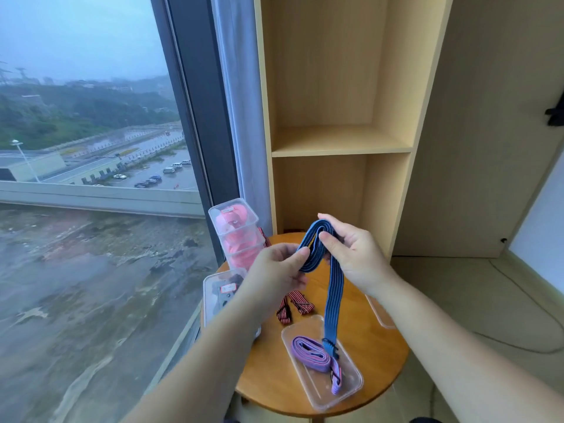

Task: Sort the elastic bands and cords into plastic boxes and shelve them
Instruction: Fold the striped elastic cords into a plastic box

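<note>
Hands: both are raised above the round wooden worktop (375, 361), with the forearms coming in from the lower edge and meeting near the middle.
Left hand (274, 270): palm is turned to the right; thumb and curled fingers pinch the lower part of the folded loop of the blue elastic band (334, 288).
Right hand (351, 254): it is a little higher than the left one; thumb and forefinger pinch the top of the same fold, and the other fingers are bent behind it.
Blue elastic band: it is folded over between the two hands, and one long end hangs straight down to the shallow clear box (351, 389).
Shallow clear box: it stands at the near edge of the worktop, and a folded purple band (311, 357) lies inside.
Tall clear box (235, 230): it stands at the far left of the worktop and is filled with pink bands.
Flat clear box (219, 297): it is under the left forearm, with dark things inside that I cannot tell.
Striped cords (293, 303): red and white, they lie loose on the worktop below the left hand.
Shelf unit (335, 145): light wood, it stands behind the worktop, beside the window (91, 117).
</note>
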Demonstrator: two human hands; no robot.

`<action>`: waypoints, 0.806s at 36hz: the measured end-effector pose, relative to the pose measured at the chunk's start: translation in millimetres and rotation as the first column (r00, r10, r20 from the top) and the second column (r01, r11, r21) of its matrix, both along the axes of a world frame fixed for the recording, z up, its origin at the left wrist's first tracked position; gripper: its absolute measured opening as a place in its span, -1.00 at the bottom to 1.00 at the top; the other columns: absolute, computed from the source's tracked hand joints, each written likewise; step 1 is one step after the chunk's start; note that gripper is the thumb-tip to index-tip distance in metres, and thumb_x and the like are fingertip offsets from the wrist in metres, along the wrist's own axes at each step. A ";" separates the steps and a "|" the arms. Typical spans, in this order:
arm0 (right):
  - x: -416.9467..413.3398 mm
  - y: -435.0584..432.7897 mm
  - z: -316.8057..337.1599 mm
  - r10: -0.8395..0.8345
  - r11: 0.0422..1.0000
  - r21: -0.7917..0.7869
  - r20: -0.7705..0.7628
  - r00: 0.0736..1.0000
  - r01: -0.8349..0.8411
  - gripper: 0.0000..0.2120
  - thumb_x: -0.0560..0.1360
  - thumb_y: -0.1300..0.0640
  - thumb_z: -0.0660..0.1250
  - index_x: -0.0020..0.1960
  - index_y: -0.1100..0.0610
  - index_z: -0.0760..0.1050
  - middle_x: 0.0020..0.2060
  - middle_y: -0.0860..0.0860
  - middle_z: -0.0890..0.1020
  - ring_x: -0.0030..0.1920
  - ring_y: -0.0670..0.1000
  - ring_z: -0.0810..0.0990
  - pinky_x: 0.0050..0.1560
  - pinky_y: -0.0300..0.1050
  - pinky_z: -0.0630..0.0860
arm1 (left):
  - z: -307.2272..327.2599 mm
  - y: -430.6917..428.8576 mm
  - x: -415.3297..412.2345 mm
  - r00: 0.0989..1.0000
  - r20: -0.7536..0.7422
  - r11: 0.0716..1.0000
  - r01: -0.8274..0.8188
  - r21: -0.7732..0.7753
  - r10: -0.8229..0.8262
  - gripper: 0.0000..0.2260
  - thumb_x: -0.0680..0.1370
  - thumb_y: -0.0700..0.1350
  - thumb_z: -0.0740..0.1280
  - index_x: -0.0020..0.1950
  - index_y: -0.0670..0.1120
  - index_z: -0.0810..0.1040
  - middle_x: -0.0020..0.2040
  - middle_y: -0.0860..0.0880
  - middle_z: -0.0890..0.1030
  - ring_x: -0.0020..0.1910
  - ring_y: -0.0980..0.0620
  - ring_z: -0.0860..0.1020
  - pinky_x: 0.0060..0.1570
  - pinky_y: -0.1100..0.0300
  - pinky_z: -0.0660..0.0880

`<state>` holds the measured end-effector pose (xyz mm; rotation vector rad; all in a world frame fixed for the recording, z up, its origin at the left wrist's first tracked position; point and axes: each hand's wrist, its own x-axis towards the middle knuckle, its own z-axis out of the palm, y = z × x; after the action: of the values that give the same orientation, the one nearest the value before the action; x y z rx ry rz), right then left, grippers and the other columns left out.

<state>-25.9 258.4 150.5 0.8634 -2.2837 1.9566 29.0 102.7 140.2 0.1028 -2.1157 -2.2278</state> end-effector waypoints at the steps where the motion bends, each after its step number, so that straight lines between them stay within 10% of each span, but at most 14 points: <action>1: 4.7 -3.8 -2.7 -0.038 0.999 -0.021 0.006 0.999 0.038 -0.62 0.63 0.18 0.23 0.44 0.11 0.39 -0.02 -0.04 0.63 -0.08 -0.13 0.58 0.05 -0.23 0.53 | -3.1 5.6 2.4 1.000 -0.001 0.999 -0.013 0.041 0.013 -0.90 0.63 -0.18 0.27 -0.03 -0.14 0.56 -0.35 0.00 0.61 -0.48 0.13 0.51 -0.45 0.31 0.48; 4: 16.1 -10.4 -12.5 -0.080 0.997 -0.014 0.010 0.997 0.080 -0.62 0.64 0.16 0.21 0.45 0.09 0.38 0.22 -0.09 0.58 0.23 -0.21 0.52 0.30 -0.34 0.39 | -14.1 16.8 10.1 1.000 -0.006 0.995 -0.005 0.096 0.005 -0.92 0.63 -0.20 0.27 -0.02 -0.16 0.54 -0.31 -0.04 0.64 -0.44 0.09 0.56 -0.41 0.29 0.51; 9: 24.7 -6.5 -24.8 -0.016 1.000 0.016 0.057 0.998 0.015 -0.66 0.64 0.15 0.20 0.41 0.05 0.42 0.18 -0.19 0.57 0.19 -0.38 0.49 0.20 -0.44 0.40 | -27.8 10.1 17.0 0.999 -0.025 0.992 -0.032 -0.123 0.030 -0.89 0.47 0.01 0.45 -0.24 0.04 0.68 -0.32 0.04 0.65 -0.40 0.16 0.51 -0.32 0.30 0.43; 13: 28.1 -7.6 -30.6 0.009 1.000 -0.015 0.081 0.997 -0.007 -0.68 0.62 0.15 0.22 0.36 0.06 0.47 0.13 -0.21 0.58 0.14 -0.39 0.52 0.11 -0.48 0.41 | -28.3 7.8 19.0 0.999 0.020 0.999 -0.043 0.003 0.043 -0.81 0.40 0.08 0.44 -0.17 -0.04 0.66 -0.24 -0.11 0.66 -0.25 0.00 0.57 -0.17 0.10 0.48; 20: 33.4 -6.0 -44.8 0.050 0.999 0.014 0.089 0.995 -0.051 -0.64 0.63 0.13 0.21 0.42 -0.06 0.34 0.17 -0.27 0.57 0.11 -0.36 0.54 0.14 -0.40 0.45 | -29.9 8.2 17.1 0.993 -0.008 0.949 -0.107 0.296 0.115 -0.89 0.58 -0.17 0.34 -0.10 -0.18 0.59 -0.31 -0.02 0.64 -0.35 0.15 0.60 -0.32 0.34 0.52; 29: 23.8 10.6 -29.4 0.114 0.988 0.091 0.124 0.986 -0.126 -0.67 0.62 0.23 0.24 0.32 -0.05 0.47 -0.36 -0.19 0.60 -0.34 -0.14 0.47 -0.25 -0.25 0.49 | -15.3 -10.6 13.9 0.997 0.072 0.958 -0.010 0.286 -0.011 -0.63 0.49 0.09 0.37 0.16 -0.13 0.54 0.02 -0.22 0.67 -0.22 -0.06 0.68 -0.28 0.20 0.59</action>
<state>-2.1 269.1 121.1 0.9394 -2.4680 2.0090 42.9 92.1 124.9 0.2006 -1.8072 -2.5537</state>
